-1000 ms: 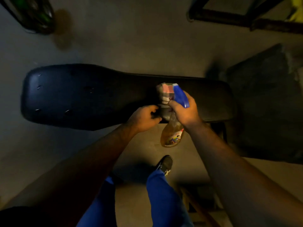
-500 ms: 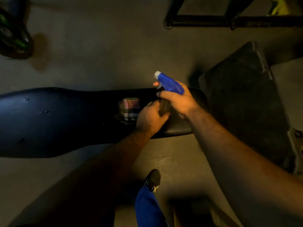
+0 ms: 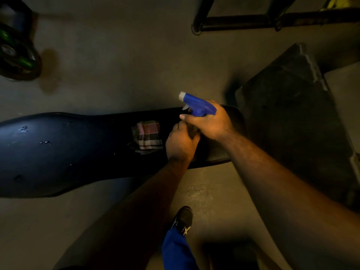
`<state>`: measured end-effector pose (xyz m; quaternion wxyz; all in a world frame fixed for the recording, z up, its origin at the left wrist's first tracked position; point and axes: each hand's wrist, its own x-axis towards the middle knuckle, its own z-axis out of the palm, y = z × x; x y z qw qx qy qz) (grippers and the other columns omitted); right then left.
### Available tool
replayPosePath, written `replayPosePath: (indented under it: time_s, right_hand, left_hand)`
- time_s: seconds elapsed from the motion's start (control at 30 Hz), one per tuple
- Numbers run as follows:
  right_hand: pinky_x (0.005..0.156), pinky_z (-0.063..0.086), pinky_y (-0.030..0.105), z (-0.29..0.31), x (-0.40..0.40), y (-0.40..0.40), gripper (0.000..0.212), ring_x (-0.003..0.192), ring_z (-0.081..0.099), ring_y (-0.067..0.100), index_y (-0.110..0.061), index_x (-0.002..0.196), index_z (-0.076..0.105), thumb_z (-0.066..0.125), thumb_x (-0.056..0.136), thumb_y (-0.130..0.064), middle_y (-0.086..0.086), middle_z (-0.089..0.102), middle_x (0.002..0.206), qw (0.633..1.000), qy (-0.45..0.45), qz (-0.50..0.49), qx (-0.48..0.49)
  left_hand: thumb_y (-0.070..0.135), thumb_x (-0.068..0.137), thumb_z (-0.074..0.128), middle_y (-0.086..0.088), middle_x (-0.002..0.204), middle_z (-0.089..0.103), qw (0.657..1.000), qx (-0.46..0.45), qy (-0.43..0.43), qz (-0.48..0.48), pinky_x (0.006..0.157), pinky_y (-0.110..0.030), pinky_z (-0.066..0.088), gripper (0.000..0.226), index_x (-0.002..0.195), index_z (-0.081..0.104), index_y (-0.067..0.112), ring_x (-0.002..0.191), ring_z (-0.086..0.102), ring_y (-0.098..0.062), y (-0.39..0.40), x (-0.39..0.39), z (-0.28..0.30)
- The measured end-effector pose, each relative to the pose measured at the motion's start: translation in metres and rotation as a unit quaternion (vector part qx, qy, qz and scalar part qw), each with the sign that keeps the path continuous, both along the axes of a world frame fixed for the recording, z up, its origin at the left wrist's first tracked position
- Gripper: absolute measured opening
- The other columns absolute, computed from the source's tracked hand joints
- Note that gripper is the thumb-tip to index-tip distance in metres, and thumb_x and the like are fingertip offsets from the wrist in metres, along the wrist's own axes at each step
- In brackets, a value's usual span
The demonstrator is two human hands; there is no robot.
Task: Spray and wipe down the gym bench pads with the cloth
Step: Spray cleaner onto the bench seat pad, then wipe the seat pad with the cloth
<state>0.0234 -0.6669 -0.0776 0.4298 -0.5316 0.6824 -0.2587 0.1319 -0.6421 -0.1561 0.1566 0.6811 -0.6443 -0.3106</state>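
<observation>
Both hands grip the spray bottle [image 3: 198, 106], body hidden: right hand [image 3: 211, 122] on top, left hand [image 3: 180, 142] below; checked cloth [image 3: 147, 137] lies beside on the bench pad [image 3: 68, 151].

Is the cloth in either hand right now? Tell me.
No, the checked cloth lies on the bench pad while the left hand and right hand hold the spray bottle.

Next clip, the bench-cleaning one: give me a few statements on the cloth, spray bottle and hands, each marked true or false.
1. The checked cloth lies on the black bench pad. True.
2. The right hand grips the spray bottle. True.
3. The left hand holds the cloth. False: the cloth lies free beside it.
4. The bottle's spray head is red. False: it is blue with a white nozzle.
</observation>
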Motion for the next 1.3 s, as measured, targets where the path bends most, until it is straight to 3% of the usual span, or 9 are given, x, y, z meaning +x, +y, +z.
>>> replayPosePath:
  time_s: [0.13,0.27,0.37,0.57,0.73,0.83,1.0,1.17,1.3]
  right_hand:
    - [0.095,0.056,0.047,-0.010,-0.003,0.018,0.055,0.101,0.070,0.019,-0.021,0.102,0.073,0.085,0.060,-0.054,0.004,0.073,0.108,0.996,-0.078,-0.039,0.005]
    - [0.091,0.054,0.024,-0.016,-0.010,0.031,0.045,0.098,0.068,0.002,-0.009,0.120,0.065,0.082,0.079,-0.008,-0.003,0.071,0.107,0.985,-0.143,-0.093,0.007]
    - [0.089,0.052,0.016,-0.017,-0.006,0.040,0.074,0.101,0.063,-0.003,-0.008,0.145,0.048,0.076,0.079,0.008,-0.006,0.066,0.113,0.971,-0.183,-0.154,0.000]
    - [0.103,0.050,0.025,-0.017,0.011,0.068,0.070,0.121,0.061,0.010,-0.015,0.149,0.045,0.072,0.086,-0.002,0.000,0.065,0.131,0.938,-0.182,-0.296,-0.004]
    - [0.071,0.042,0.016,-0.020,0.028,0.093,0.045,0.088,0.060,0.000,-0.023,0.138,0.055,0.067,0.095,-0.019,-0.010,0.065,0.100,0.902,-0.173,-0.390,0.058]
    - [0.067,0.046,0.019,-0.029,0.050,0.105,0.017,0.071,0.058,0.000,-0.015,0.111,0.069,0.065,0.095,-0.014,-0.010,0.064,0.082,0.918,-0.146,-0.366,0.042]
    - [0.076,0.057,0.037,-0.055,0.104,0.097,0.005,0.080,0.067,0.015,-0.029,0.087,0.068,0.068,0.089,-0.024,-0.004,0.070,0.084,0.945,-0.133,-0.290,0.071]
    - [0.076,0.055,0.032,-0.080,0.163,0.072,0.008,0.089,0.067,0.016,-0.027,0.101,0.067,0.067,0.093,-0.026,-0.004,0.070,0.095,0.986,-0.048,-0.147,0.063]
    - [0.094,0.054,0.045,-0.114,0.195,0.044,0.047,0.116,0.058,0.029,-0.019,0.127,0.063,0.055,0.086,-0.038,0.007,0.059,0.129,0.993,0.113,0.017,-0.010]
  left_hand:
    - [0.047,0.081,0.066,-0.007,0.115,0.062,0.999,0.031,0.032,0.012,0.080,-0.035,0.052,0.054,0.123,0.055,0.016,0.102,0.062,-0.024,-0.001,0.005,0.000]
    - [0.049,0.078,0.069,-0.006,0.108,0.063,0.997,0.051,0.057,-0.031,0.076,-0.035,0.051,0.051,0.113,0.056,0.016,0.096,0.062,-0.022,-0.004,0.010,0.002]
    - [0.047,0.076,0.071,-0.006,0.104,0.063,0.995,0.060,0.059,-0.047,0.075,-0.036,0.052,0.048,0.109,0.056,0.016,0.092,0.062,-0.024,-0.003,0.012,0.004]
    - [0.042,0.081,0.071,-0.006,0.115,0.059,0.995,0.064,0.035,-0.062,0.078,-0.034,0.049,0.055,0.127,0.052,0.017,0.100,0.059,-0.023,0.006,0.022,0.016]
    - [0.044,0.085,0.068,-0.004,0.119,0.060,0.994,0.061,-0.020,-0.083,0.079,-0.033,0.050,0.053,0.129,0.052,0.020,0.104,0.060,-0.021,0.020,0.045,0.020]
    - [0.042,0.087,0.066,-0.005,0.117,0.063,0.995,0.067,-0.022,-0.066,0.081,-0.033,0.052,0.047,0.127,0.056,0.019,0.104,0.062,-0.023,0.029,0.070,0.017]
    - [0.037,0.091,0.063,-0.003,0.113,0.067,0.995,0.071,0.001,-0.063,0.080,-0.031,0.051,0.034,0.120,0.061,0.020,0.099,0.064,-0.021,0.039,0.127,0.006]
    - [0.032,0.091,0.061,-0.001,0.108,0.064,0.997,0.030,-0.026,-0.062,0.074,-0.032,0.051,0.028,0.117,0.061,0.021,0.093,0.062,-0.017,0.021,0.202,-0.020]
    - [0.021,0.093,0.053,-0.011,0.115,0.062,0.992,-0.049,-0.091,-0.065,0.084,-0.039,0.051,0.031,0.121,0.060,0.011,0.102,0.060,-0.027,-0.002,0.254,-0.052]
